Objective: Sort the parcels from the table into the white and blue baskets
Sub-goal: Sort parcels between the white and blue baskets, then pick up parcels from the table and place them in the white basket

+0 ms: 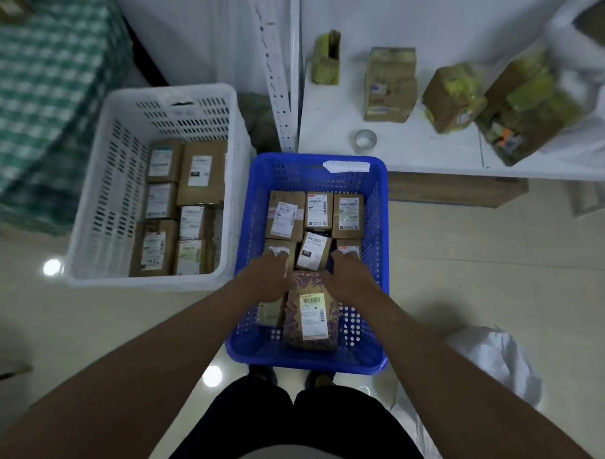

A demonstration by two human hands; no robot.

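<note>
The blue basket stands on the floor in front of me with several labelled cardboard parcels inside. Both my hands reach into it. My left hand and my right hand hold the far end of a patterned brown parcel from either side, near the basket's front. Whether the parcel rests on the basket floor I cannot tell. The white basket stands to the left, also holding several parcels. On the white table at the back right lie several more parcels, some with yellow tape.
A roll of clear tape lies near the table's front edge. A green checked cloth covers something at far left. A white bag lies on the floor at right. A cardboard box sits under the table.
</note>
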